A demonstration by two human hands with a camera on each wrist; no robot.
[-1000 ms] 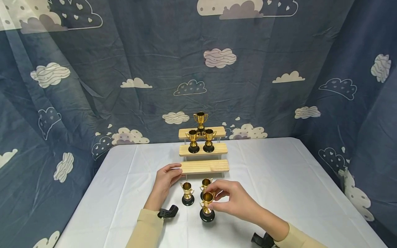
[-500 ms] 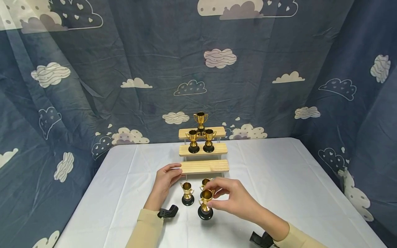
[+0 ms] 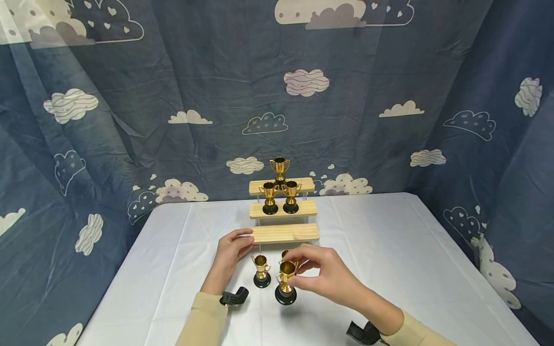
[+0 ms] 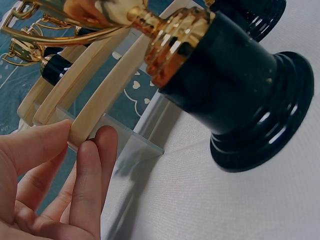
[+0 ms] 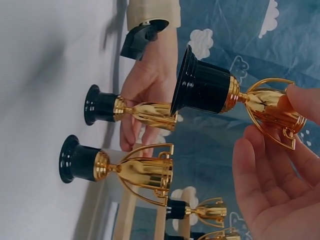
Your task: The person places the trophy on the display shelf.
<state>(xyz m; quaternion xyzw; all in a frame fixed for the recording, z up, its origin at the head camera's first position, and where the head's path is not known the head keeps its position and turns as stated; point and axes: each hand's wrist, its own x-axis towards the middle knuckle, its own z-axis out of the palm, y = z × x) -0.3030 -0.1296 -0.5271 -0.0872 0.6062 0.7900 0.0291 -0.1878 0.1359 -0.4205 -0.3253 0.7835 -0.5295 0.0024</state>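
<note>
My right hand (image 3: pixel 322 271) pinches a small gold trophy cup (image 5: pixel 207 87) with a black base by its bowl and handle. The cup is upright, raised off the cloth as the right wrist view shows. My left hand (image 3: pixel 229 252) grips the left end of the lowest wooden shelf (image 4: pixel 100 95) of a three-step display stand, thumb and fingertips pinching the board. On the table below the stand stand two more trophies: one on the left (image 3: pixel 261 276), and another (image 5: pixel 120 170), mostly hidden behind the held cup in the head view.
Two trophies (image 3: pixel 291 202) stand on the middle shelf (image 3: pixel 309 208) and one (image 3: pixel 280 168) on the top shelf (image 3: pixel 307 185). Nothing stands on the lowest shelf. A white cloth covers the table (image 3: pixel 381 250). A dark curtain (image 3: pixel 346 144) with clouds hangs behind and at the sides.
My right hand has carried its trophy slightly forward and to the left, covering more of the trophy behind it. The left hand keeps its grip on the shelf.
</note>
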